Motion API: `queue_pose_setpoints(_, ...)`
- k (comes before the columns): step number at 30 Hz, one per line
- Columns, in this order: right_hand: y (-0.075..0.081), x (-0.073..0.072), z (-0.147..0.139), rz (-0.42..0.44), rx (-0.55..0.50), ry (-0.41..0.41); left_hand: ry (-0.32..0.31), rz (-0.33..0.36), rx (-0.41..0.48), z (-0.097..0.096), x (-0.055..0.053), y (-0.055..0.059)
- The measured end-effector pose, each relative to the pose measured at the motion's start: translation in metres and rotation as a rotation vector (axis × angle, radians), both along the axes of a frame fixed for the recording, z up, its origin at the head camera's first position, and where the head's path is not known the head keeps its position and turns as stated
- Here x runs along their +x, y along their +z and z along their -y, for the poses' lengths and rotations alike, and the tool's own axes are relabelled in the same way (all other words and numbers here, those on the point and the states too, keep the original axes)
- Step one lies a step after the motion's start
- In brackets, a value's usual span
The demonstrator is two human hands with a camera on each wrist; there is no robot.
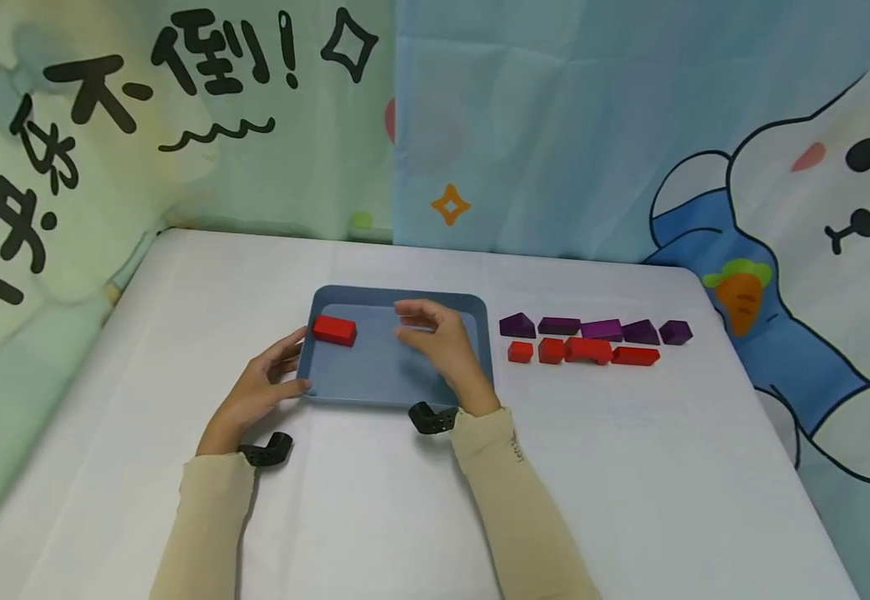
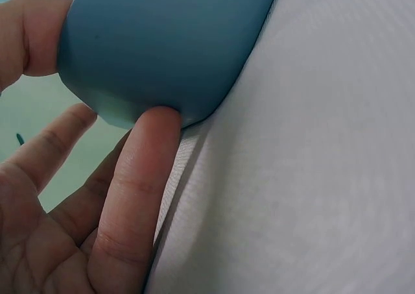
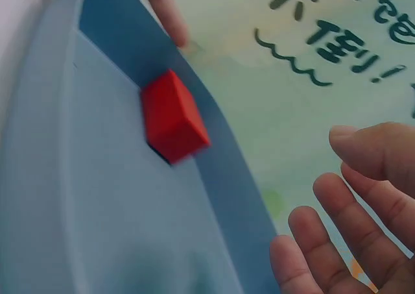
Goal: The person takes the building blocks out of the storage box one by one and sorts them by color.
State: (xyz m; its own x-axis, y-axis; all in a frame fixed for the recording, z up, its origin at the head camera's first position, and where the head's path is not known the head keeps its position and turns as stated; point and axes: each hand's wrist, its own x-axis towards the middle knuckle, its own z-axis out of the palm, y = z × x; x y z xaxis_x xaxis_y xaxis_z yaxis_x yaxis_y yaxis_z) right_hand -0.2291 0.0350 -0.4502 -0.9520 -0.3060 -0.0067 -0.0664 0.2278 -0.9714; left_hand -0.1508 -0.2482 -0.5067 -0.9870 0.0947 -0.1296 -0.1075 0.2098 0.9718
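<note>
At the left end of the blue-grey tray [image 1: 397,392], my left hand [image 1: 261,387] holds the rim, its thumb at the near corner and its fingers against the outer wall. In the left wrist view, the fingertips [image 2: 159,122] touch the tray's smooth outside. A red block [image 1: 335,330] lies inside the tray near its left end; the right wrist view shows this block [image 3: 174,117] close to the tray wall. My right hand [image 1: 438,342] hovers over the right part of the tray, fingers apart from the thumb, holding nothing.
Right of the tray, several purple blocks [image 1: 602,331] stand in a row, with several red blocks [image 1: 588,350] lined up in front. Patterned curtains [image 1: 525,125] hang behind the white-covered table [image 1: 375,500].
</note>
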Motion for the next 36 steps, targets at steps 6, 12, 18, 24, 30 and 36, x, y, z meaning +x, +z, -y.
queue_pose_setpoints(6, -0.008, 0.0, 0.028, 0.054, 0.011, 0.013, 0.001, 0.0, -0.004, 0.001, -0.001, -0.001)
queue_pose_setpoints(12, -0.02, -0.006, 0.048, 0.076, 0.042, 0.006, -0.004, -0.006, 0.001, 0.0, -0.003, -0.002)
queue_pose_setpoints(18, -0.028, -0.009, 0.069, 0.06, 0.174, -0.009, -0.006, -0.004, 0.009, 0.001, -0.003, -0.003)
queue_pose_setpoints(24, -0.028, -0.01, 0.083, -0.036, 0.368, -0.034, -0.003, -0.012, 0.008, 0.002, -0.003, -0.003)
queue_pose_setpoints(30, -0.028, -0.007, 0.079, -0.076, 0.388, -0.047, -0.006, -0.013, 0.013, 0.001, -0.003, -0.003)
queue_pose_setpoints(36, -0.022, 0.0, 0.044, -0.078, 0.295, 0.01, -0.007, -0.022, 0.018, 0.002, -0.002, -0.004)
